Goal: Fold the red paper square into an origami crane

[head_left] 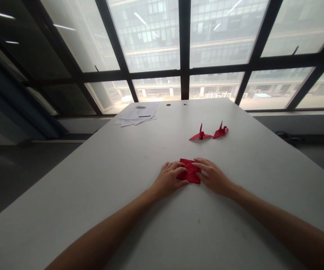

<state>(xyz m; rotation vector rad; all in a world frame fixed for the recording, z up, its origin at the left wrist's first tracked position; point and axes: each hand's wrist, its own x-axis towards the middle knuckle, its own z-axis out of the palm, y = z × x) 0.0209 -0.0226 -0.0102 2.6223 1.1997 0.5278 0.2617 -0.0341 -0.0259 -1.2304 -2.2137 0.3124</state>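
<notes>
A red sheet of folded paper (190,172), roughly square and creased, lies flat on the white table. My left hand (170,177) rests on its left side, fingers apart, with the fingertips over the paper and the thumb along the near edge. On the right side, my right hand (211,175) touches the paper's edge with its fingertips, its fingers spread and the thumb below. Parts of both side edges are hidden under the fingers. Beyond the hands stand two red paper cranes, a left one (200,135) and a right one (220,131), nearly touching each other.
The white table (139,157) stretches away to a dark-framed window (185,48). A spread of white papers (134,117) lies at the far left, with a small item on top. Two small dark openings show near the far edge. A blue curtain (12,86) hangs at left.
</notes>
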